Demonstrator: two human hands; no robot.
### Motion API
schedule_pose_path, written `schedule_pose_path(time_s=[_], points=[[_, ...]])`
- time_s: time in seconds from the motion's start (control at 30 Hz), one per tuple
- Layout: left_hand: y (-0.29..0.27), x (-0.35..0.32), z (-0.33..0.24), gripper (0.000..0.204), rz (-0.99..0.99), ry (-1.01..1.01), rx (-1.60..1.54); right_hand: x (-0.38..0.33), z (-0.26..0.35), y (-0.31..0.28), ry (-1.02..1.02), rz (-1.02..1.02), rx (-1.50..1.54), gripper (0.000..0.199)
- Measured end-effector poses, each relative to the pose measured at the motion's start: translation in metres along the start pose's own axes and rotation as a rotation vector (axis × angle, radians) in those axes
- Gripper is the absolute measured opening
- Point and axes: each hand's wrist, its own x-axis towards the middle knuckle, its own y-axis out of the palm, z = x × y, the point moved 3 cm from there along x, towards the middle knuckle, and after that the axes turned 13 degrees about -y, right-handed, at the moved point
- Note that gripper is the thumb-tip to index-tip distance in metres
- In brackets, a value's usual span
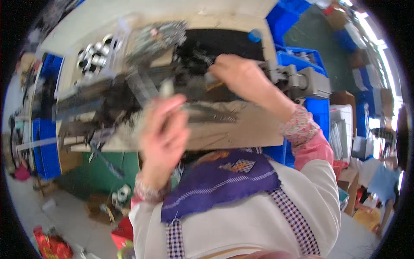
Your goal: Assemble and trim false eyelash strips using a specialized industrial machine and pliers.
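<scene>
My left hand (166, 131) is raised over the near part of the workbench, smeared by motion. A small whitish piece (167, 88) shows at its fingertips, which look closed on it; its kind is too blurred to tell. Farther right, my right hand (239, 73) reaches over the bench with its fingers pressed together at the edge of a black mat (233, 42). What those fingers pinch, if anything, I cannot make out. Left of the mat lies a heap of thin greyish, shiny strips (157, 36). Dark long parts (103, 93) are spread across the bench.
A clear tray (116, 39) at the far left holds several white-and-black cylinders (92, 58). A blue cap (255, 35) sits on the mat's far right corner. Right of my right hand stands a grey metal fixture (312, 83). Blue crates (42, 146) flank the bench.
</scene>
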Motion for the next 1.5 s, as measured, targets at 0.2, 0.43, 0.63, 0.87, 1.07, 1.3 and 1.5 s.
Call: schedule_pose_path(time_s=[0.2,0.43,0.63,0.87,1.07,1.3,1.5], points=[[-0.091,-0.038,-0.019,0.026,-0.028,0.504,0.155,0.006,0.007,-0.012,0.036,0.022,0.131,0.021],[-0.019,0.090,0.031,0.021,-0.160,0.321,1.432,0.044,-0.040,0.015,0.212,0.129,0.160,0.026],[0.006,0.118,0.027,0.020,-0.095,0.408,1.479,-0.015,-0.022,-0.014,0.092,0.028,0.492,0.025],[0.010,0.070,-0.018,0.007,-0.376,0.958,2.342,0.024,-0.010,0.021,-0.152,-0.244,0.344,0.009],[-0.006,0.046,-0.025,0.016,-0.538,1.351,1.582,0.040,-0.019,0.010,-0.039,-0.311,0.597,0.018],[-0.102,0.049,0.045,0.035,-0.280,-0.054,0.132,0.059,-0.009,0.033,0.029,-0.235,0.583,0.014],[-0.030,0.025,-0.022,0.047,0.425,-0.236,-0.499,0.055,0.001,0.039,-0.006,-0.293,0.513,0.014]])
